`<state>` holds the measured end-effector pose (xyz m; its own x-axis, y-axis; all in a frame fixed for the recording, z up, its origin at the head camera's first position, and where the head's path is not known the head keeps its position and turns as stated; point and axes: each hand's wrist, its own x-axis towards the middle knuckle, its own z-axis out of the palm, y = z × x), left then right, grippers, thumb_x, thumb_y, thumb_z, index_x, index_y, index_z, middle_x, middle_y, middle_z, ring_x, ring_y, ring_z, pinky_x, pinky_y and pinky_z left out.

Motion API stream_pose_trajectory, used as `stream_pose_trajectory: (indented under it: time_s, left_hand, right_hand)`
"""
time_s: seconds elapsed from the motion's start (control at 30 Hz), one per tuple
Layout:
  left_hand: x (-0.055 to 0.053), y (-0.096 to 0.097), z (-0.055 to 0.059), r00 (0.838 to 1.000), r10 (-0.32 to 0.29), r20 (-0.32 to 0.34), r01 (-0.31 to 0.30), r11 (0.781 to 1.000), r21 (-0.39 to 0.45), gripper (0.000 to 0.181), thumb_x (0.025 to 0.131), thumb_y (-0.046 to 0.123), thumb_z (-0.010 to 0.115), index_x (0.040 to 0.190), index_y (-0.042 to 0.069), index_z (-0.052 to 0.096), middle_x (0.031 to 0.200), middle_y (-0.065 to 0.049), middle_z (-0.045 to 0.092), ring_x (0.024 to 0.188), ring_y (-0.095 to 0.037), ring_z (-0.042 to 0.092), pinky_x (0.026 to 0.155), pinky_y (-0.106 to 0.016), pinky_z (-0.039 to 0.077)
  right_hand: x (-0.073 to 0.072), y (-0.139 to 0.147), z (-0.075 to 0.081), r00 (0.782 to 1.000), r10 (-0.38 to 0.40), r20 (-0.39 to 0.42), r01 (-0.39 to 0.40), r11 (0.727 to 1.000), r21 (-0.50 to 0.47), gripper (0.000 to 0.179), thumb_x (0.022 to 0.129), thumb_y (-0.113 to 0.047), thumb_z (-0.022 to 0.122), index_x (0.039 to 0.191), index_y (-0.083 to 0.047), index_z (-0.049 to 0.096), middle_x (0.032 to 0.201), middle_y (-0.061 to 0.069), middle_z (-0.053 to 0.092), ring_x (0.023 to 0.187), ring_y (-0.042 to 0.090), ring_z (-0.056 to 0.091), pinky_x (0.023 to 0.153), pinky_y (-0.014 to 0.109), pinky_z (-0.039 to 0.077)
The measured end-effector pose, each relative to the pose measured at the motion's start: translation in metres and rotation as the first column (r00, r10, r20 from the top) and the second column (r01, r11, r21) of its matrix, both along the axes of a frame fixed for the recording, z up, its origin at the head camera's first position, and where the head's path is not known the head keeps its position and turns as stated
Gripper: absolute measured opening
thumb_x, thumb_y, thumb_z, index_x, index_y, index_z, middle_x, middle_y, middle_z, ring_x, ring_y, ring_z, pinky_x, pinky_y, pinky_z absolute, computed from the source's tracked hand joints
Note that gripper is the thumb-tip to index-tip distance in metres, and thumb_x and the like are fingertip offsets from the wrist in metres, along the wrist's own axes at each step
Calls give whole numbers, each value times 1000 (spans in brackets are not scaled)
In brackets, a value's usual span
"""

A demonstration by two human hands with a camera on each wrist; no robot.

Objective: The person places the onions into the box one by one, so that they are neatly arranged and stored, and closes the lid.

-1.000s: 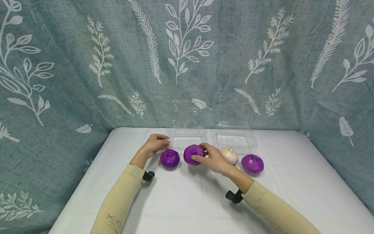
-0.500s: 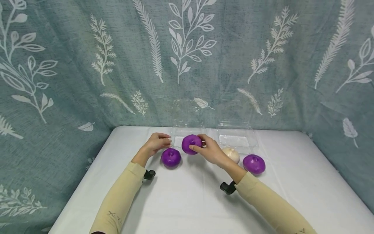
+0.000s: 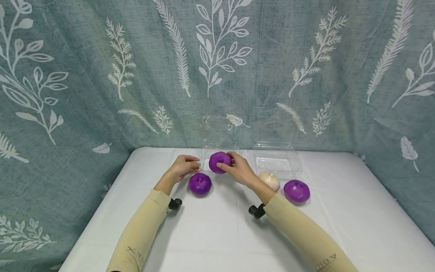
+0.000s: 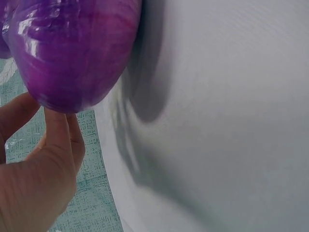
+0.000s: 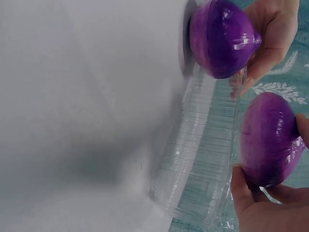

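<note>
My right hand (image 3: 239, 169) grips a glossy purple onion (image 3: 219, 162) by its side, thumb in front, above the left clear plastic container (image 3: 205, 153). In the right wrist view, this onion (image 5: 270, 140) hangs just beyond the container's ribbed wall (image 5: 205, 140). My left hand (image 3: 185, 166) is at the container's left corner, fingertips pinching its rim. A second purple onion (image 3: 199, 184) sits on the table just in front of the left hand; it looms large in the left wrist view, partly covering the left fingers (image 4: 58, 130).
A white onion (image 3: 269, 181) and a third purple onion (image 3: 297, 190) lie to the right of the right forearm. Behind them stands another clear container (image 3: 273, 164), lid raised. A patterned curtain (image 3: 217, 75) hangs behind the white-covered table (image 3: 210, 234).
My right hand has carried the purple onion up and away from me, slightly left, from in front of the left container to above it. The left hand stays at the container's corner.
</note>
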<state>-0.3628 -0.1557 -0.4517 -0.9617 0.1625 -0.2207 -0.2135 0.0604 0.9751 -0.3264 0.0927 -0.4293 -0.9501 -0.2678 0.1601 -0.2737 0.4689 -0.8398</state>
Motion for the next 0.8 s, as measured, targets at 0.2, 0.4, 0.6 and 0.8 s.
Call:
stream_pose_trajectory:
  time_s: [0.2,0.4,0.6,0.8]
  left_hand:
    - [0,0,-1,1000,5,-3,-5,1000,-5,43,98,-3,62,138,-15,52,115,-18,59,115,-37,64,90,-29,60]
    - [-1,2,-2,1000,4,-4,-4,1000,12,42,98,-4,63,137,-15,52,113,-18,60,112,-36,65,88,-27,61]
    - [-2,1,-5,1000,-5,1,5,1000,15,43,99,-3,60,140,-15,50,125,-23,58,117,-38,64,90,-28,60]
    - [-3,-1,-4,1000,-11,-10,11,1000,17,43,99,-4,58,140,-15,50,131,-27,56,120,-39,62,92,-29,59]
  right_hand:
    - [-13,-7,-5,1000,-1,1,1,1000,0,57,96,-34,73,138,-1,53,130,18,64,119,33,64,96,41,58]
    - [-27,-10,-12,1000,15,-24,-15,1000,2,60,98,-31,71,143,1,50,134,21,61,119,34,64,99,41,57]
    - [-38,-14,-17,999,27,-27,-26,999,18,60,98,-31,72,143,3,50,133,23,61,118,36,65,97,40,58]
    - [-48,-20,-18,999,17,-46,-13,995,100,56,97,-32,72,137,3,55,126,21,65,114,33,65,95,41,58]
